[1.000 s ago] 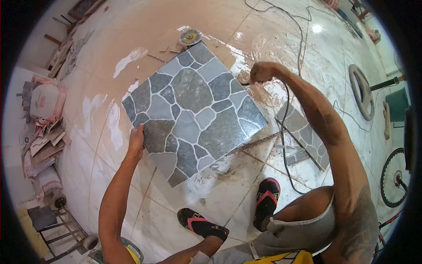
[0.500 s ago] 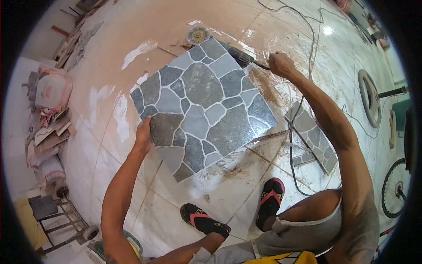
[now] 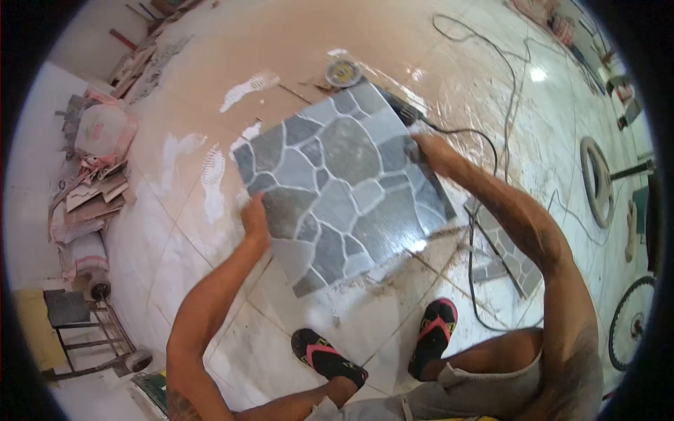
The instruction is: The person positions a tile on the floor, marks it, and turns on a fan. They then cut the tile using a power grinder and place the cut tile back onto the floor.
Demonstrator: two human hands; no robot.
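Note:
A large square tile with a grey stone pattern and pale joints is tilted up off the floor between my hands. My left hand grips its left edge, with the fingers hidden underneath. On the opposite edge, my right hand is closed, its fingertips partly out of sight. Just beyond the tile lies an angle grinder, partly covered by it, its cutting disc showing past the far corner. The grinder's black cord runs off behind my right wrist.
Cut tile pieces lie on the dusty floor at right, crossed by the cord. My feet in flip-flops are close to the tile's near side. Scrap and sacks line the left wall. A bicycle wheel stands at far right.
My right hand has let go of the grinder's cord and come down to the tile's right edge. My left hand keeps its hold. The view has shifted slightly.

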